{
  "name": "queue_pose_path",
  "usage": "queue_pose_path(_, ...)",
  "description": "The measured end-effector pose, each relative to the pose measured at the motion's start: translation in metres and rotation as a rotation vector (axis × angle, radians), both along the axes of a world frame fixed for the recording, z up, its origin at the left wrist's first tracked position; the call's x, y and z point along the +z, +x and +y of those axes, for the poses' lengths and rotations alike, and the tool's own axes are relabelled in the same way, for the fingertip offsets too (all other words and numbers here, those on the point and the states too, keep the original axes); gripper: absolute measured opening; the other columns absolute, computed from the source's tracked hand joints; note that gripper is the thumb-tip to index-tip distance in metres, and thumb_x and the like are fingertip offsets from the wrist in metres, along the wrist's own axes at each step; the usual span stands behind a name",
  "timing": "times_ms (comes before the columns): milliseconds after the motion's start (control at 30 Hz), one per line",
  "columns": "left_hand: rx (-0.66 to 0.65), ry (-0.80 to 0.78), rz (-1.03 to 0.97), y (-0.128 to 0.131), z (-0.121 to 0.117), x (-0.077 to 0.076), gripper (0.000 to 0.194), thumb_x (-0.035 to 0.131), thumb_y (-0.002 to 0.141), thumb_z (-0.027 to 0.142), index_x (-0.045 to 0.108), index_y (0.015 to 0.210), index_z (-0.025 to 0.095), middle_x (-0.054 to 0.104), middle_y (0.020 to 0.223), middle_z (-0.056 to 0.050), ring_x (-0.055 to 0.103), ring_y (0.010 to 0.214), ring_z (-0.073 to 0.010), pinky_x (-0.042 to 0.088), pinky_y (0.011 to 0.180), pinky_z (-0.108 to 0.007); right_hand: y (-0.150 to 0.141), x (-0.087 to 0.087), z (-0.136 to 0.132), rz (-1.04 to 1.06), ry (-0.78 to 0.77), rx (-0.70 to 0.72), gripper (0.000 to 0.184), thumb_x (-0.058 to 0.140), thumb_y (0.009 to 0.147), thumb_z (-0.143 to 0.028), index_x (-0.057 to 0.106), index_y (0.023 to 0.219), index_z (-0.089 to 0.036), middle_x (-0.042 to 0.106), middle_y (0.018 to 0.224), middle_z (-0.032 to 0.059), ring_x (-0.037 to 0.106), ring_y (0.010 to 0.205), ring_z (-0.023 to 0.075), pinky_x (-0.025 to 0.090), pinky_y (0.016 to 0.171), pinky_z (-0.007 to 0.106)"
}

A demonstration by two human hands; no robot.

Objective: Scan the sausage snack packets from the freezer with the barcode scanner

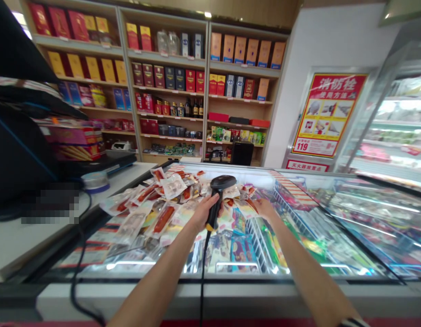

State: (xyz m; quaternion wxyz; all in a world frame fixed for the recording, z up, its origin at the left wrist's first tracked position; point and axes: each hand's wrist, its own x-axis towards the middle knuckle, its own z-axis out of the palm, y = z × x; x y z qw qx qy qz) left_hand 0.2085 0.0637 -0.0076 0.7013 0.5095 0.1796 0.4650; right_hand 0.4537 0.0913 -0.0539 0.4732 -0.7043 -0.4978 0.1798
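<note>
My left hand [204, 212] is wrapped round the handle of a black barcode scanner [223, 182]. The scanner's head tilts up and to the right, and its cable hangs down toward me. To the right, my right hand [264, 208] has its fingers closed at the edge of a clear packet of sausage [248, 207]. A heap of clear packets with reddish-brown sausages [163, 220] lies on the glass lid of a chest freezer [128, 262], left of and behind the scanner.
Wrapped goods and a white wire basket [259, 240] show through the freezer glass. At left is a counter [12, 247] with a tape roll [95, 180] and a dark monitor-like shape. Shelves of boxed bottles [169, 78] line the back; a lit fridge [398, 122] stands right.
</note>
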Motion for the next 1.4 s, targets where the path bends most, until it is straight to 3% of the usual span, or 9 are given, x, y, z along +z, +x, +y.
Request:
queue_pose_path(133, -0.011, 0.017, 0.027, 0.01, 0.004, 0.001, 0.025, 0.054, 0.068, 0.038, 0.046, 0.072, 0.014, 0.05, 0.059, 0.002, 0.046, 0.045, -0.0064, 0.033, 0.042, -0.02, 0.0, -0.004, -0.002, -0.285, -0.147, 0.059, 0.022, 0.06, 0.059, -0.03, 0.049, 0.045, -0.018, 0.05, 0.043, 0.0035, 0.056, 0.062, 0.0221, 0.038, 0.057, 0.028)
queue_pose_path(233, -0.01, 0.052, 0.058, 0.01, 0.002, -0.003, 0.025, 0.053, 0.068, 0.038, 0.047, 0.071, 0.014, 0.05, 0.058, 0.001, 0.046, 0.045, -0.0066, 0.033, 0.042, -0.02, 0.005, -0.005, -0.006, -0.477, -0.188, 0.023, 0.016, 0.052, 0.067, -0.029, 0.057, 0.064, -0.015, 0.059, 0.06, 0.0108, 0.058, 0.065, 0.0252, 0.039, 0.058, 0.031)
queue_pose_path(367, 0.01, 0.063, 0.113, 0.005, -0.002, -0.009, 0.026, 0.055, 0.066, 0.037, 0.05, 0.073, 0.013, 0.051, 0.056, 0.001, 0.045, 0.044, -0.0062, 0.032, 0.041, -0.019, 0.022, -0.003, -0.012, -0.431, -0.007, -0.124, 0.043, 0.044, 0.072, -0.023, 0.042, 0.113, -0.012, 0.061, 0.087, 0.0129, 0.058, 0.076, 0.0228, 0.04, 0.067, 0.032)
queue_pose_path(467, 0.03, 0.055, 0.106, 0.002, -0.004, -0.009, 0.025, 0.054, 0.068, 0.037, 0.051, 0.073, 0.013, 0.05, 0.054, 0.001, 0.046, 0.045, -0.0065, 0.033, 0.042, -0.019, 0.036, -0.001, -0.018, -0.393, 0.101, -0.053, 0.059, 0.047, 0.07, -0.023, 0.028, 0.125, -0.019, 0.057, 0.102, 0.0082, 0.056, 0.086, 0.0204, 0.039, 0.076, 0.031)
queue_pose_path(567, 0.014, 0.073, 0.103, 0.002, -0.005, -0.008, 0.023, 0.052, 0.069, 0.036, 0.049, 0.072, 0.013, 0.049, 0.052, 0.001, 0.045, 0.045, -0.0067, 0.033, 0.042, -0.018, 0.045, -0.001, -0.025, -0.361, 0.17, 0.019, 0.063, 0.049, 0.068, -0.023, 0.027, 0.127, -0.021, 0.053, 0.11, 0.0058, 0.054, 0.092, 0.0194, 0.038, 0.08, 0.031)
queue_pose_path(800, -0.017, 0.035, 0.118, 0.007, -0.014, -0.005, 0.024, 0.056, 0.066, 0.035, 0.048, 0.071, 0.014, 0.05, 0.058, 0.001, 0.044, 0.043, -0.0062, 0.032, 0.039, -0.018, 0.039, -0.006, -0.032, -0.331, 0.163, -0.066, 0.068, 0.049, 0.068, -0.023, 0.022, 0.13, -0.02, 0.053, 0.111, 0.0076, 0.053, 0.093, 0.0211, 0.039, 0.081, 0.034)
queue_pose_path(967, -0.134, 0.031, 0.086, 0.022, -0.019, -0.005, 0.024, 0.056, 0.066, 0.036, 0.05, 0.071, 0.014, 0.051, 0.058, 0.0, 0.045, 0.043, -0.0063, 0.033, 0.041, -0.019, 0.035, -0.004, -0.034, -0.345, 0.165, -0.07, 0.069, 0.049, 0.066, -0.022, 0.022, 0.13, -0.022, 0.057, 0.104, 0.0062, 0.056, 0.086, 0.0211, 0.04, 0.078, 0.033)
queue_pose_path(1167, -0.286, 0.106, 0.228, 0.051, -0.019, 0.0, 0.022, 0.053, 0.069, 0.035, 0.05, 0.07, 0.014, 0.052, 0.057, -0.001, 0.044, 0.041, -0.0058, 0.03, 0.041, -0.019, 0.048, 0.006, -0.038, -0.451, 0.154, -0.158, 0.064, 0.05, 0.064, -0.017, 0.032, 0.126, -0.023, 0.058, 0.1, 0.0058, 0.057, 0.083, 0.0212, 0.041, 0.074, 0.032)
queue_pose_path(1400, -0.287, 0.211, 0.345, 0.035, -0.022, 0.002, 0.021, 0.051, 0.071, 0.035, 0.051, 0.068, 0.013, 0.048, 0.05, 0.001, 0.041, 0.042, -0.006, 0.029, 0.043, -0.019, 0.061, 0.016, -0.043, -0.566, 0.054, -0.15, 0.065, 0.052, 0.063, -0.015, 0.033, 0.125, -0.026, 0.059, 0.1, 0.0053, 0.056, 0.083, 0.0227, 0.041, 0.07, 0.03)
